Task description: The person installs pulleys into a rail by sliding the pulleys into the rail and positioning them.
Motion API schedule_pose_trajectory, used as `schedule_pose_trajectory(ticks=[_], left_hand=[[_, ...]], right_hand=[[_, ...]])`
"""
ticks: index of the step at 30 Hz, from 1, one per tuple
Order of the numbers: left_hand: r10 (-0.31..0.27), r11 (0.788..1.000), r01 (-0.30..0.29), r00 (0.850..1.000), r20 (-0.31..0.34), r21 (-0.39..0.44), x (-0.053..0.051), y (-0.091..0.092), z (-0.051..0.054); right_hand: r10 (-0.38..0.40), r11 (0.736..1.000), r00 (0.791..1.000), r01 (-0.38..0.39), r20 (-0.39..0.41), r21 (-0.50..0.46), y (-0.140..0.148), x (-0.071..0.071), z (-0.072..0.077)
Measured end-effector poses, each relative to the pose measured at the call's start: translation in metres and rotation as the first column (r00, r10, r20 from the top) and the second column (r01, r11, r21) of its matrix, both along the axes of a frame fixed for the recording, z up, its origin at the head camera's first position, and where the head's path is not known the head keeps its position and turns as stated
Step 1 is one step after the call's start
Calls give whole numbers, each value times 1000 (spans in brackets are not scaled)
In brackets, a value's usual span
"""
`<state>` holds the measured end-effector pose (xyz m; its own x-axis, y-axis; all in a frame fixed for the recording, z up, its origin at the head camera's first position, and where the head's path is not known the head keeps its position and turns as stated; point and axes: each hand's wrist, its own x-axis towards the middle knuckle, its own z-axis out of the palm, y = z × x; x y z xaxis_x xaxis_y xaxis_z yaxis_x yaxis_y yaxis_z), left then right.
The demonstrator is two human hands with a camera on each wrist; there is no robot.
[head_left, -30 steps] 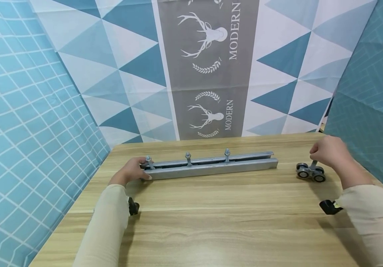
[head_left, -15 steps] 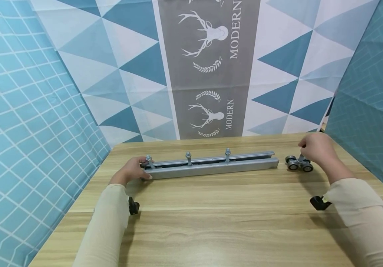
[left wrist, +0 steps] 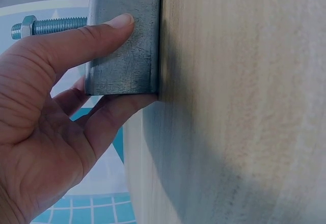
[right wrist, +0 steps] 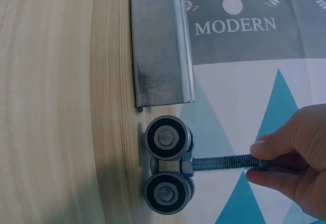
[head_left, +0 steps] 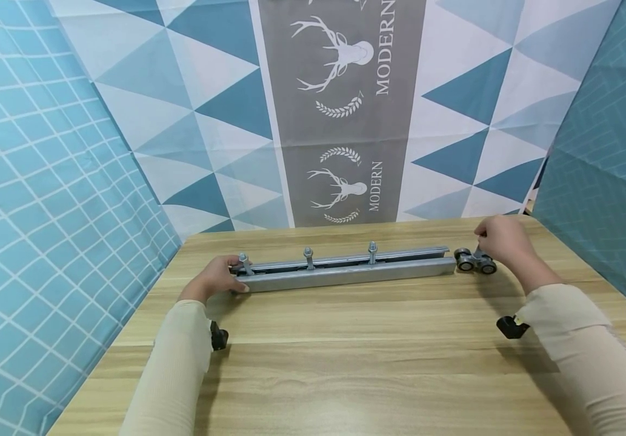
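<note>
A grey metal track (head_left: 345, 278), a channel with a slot along its top, lies across the table. Three upright threaded bolts with nuts, such as the middle bolt (head_left: 309, 259), stand out of the slot. My left hand (head_left: 216, 280) grips the track's left end, its thumb on the near side wall in the left wrist view. Beyond the track's right end, my right hand (head_left: 505, 245) pinches the bolt end of a roller trolley (right wrist: 166, 165). The trolley's wheels sit close to the track's open end, a small gap apart in the right wrist view; its bolt points up.
The wooden table (head_left: 334, 369) runs under everything. A patterned cloth (head_left: 345, 121) hangs behind its far edge, with a blue checked cloth (head_left: 34, 181) on the left and a teal one (head_left: 612, 157) on the right.
My right hand has moved left with the roller trolley, bringing its wheels close to the track's right end. The left hand and the track stay where they were.
</note>
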<state>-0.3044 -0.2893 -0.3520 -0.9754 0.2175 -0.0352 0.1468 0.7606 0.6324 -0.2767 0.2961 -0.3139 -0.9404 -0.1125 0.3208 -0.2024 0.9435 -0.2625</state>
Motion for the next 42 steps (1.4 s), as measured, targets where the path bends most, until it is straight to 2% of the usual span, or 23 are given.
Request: schedule_pose_trajectory(ticks=[12,25,33,42], left_hand=[[-4,1000,4,1000,-6,-11,-2,-1,-2],[17,1000,-17,1000,-2,-15,-3,0,-2],[4,1000,-4,1000,-10,-8,-4,-1,-4],[-1,1000,1,1000,-7,-8,-2,-1,-2]], right_hand=[[23,1000,1000,-23,-16,2,-15,-8,-2],[49,999,999,-48,-21,18,-21,-10,-1],[67,997,998,-67,-6,26,-27,-9,-1],[86,996,996,-86,-25,24,-36,-9,-1]])
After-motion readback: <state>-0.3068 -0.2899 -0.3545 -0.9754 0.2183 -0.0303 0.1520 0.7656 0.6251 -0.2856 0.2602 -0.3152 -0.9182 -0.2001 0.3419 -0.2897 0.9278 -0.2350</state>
